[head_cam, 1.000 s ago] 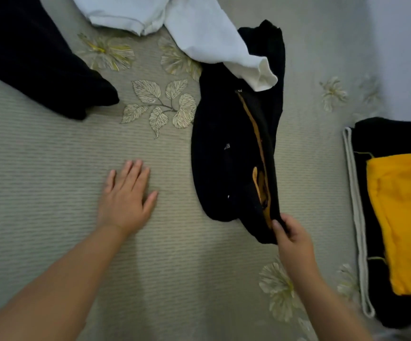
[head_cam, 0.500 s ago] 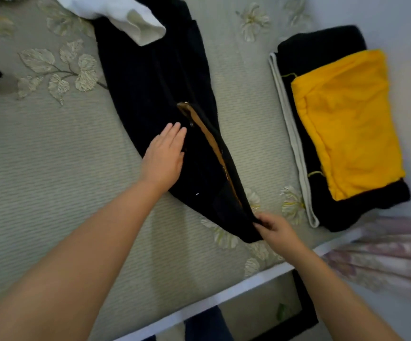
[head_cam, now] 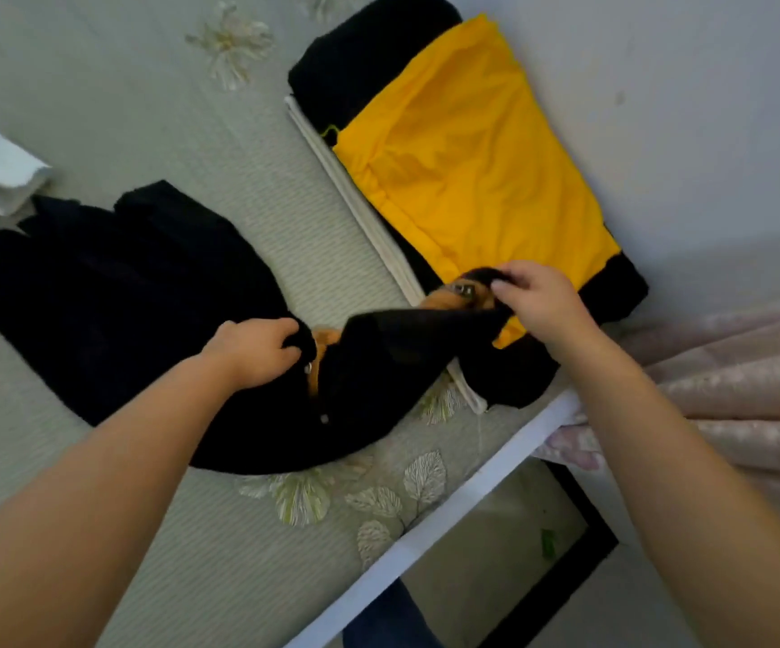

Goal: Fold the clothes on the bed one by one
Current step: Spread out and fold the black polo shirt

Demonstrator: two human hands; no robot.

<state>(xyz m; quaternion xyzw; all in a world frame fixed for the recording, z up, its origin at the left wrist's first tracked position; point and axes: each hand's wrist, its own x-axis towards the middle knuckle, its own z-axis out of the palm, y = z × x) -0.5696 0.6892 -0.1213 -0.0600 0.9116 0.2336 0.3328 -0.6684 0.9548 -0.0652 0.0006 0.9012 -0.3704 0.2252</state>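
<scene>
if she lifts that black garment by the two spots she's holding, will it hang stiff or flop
Probably flop: the black garment sags between the left hand and right hand, and the rest lies rumpled on the bed. Its thick-looking folds suggest some weight, so the far end would likely drag. The small metal snaps may swing.

Home bedroom: leaf-patterned bed (head_cam: 220, 544), folded clothes (head_cam: 467, 147), curtain (head_cam: 743, 367).

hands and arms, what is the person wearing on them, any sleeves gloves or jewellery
Nothing shows on them. Both forearms are bare right up to the frame edge, with no sleeve in view. The left hand and right hand wear no gloves, and no watch, bracelet or ring is visible.
</scene>
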